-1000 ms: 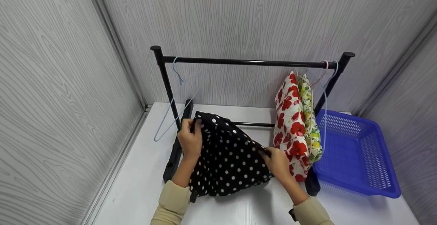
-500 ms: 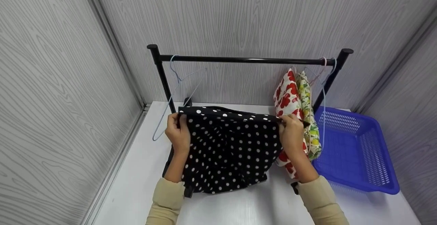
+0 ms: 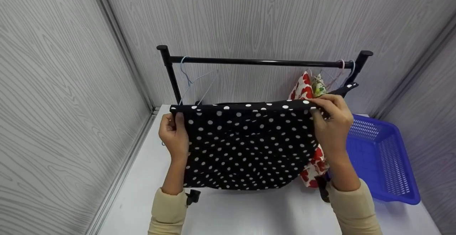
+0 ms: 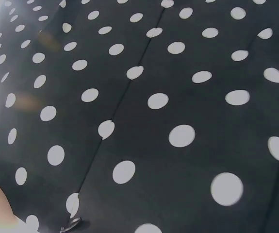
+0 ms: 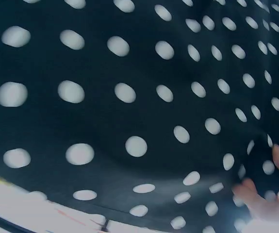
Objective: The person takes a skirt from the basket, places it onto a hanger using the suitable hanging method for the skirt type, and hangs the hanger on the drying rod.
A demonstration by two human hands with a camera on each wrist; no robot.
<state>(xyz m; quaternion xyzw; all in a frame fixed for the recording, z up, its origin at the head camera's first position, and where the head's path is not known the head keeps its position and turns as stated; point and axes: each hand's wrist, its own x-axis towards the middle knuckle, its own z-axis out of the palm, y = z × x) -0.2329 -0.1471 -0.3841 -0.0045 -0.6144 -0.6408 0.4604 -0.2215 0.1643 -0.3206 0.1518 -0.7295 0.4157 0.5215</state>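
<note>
A black skirt (image 3: 245, 146) with white polka dots is stretched between both hands, its waistband running across the top. My left hand (image 3: 174, 135) pinches the waistband's left end, thumb on the near side. Toward the other end my right hand (image 3: 335, 126) pinches the band, and a short strip of it sticks out past the fingers. Dotted cloth (image 4: 134, 126) fills the left wrist view, crossed by a seam with a small metal zipper pull (image 4: 73, 224) at its lower end. In the right wrist view, fingers (image 5: 255, 196) grip the cloth at the lower right.
Behind the skirt stands a black garment rack (image 3: 253, 62). A bare blue hanger (image 3: 185, 71) hangs at its left end. Red-flowered cloth (image 3: 302, 88) and lemon-print cloth (image 3: 319, 85) hang at the right. A blue plastic basket (image 3: 395, 156) sits on the white table at the right.
Both hands have risen and spread apart, the right one moving right and up. The skirt has gone from bunched and slanted to stretched wide, with its waistband nearly level.
</note>
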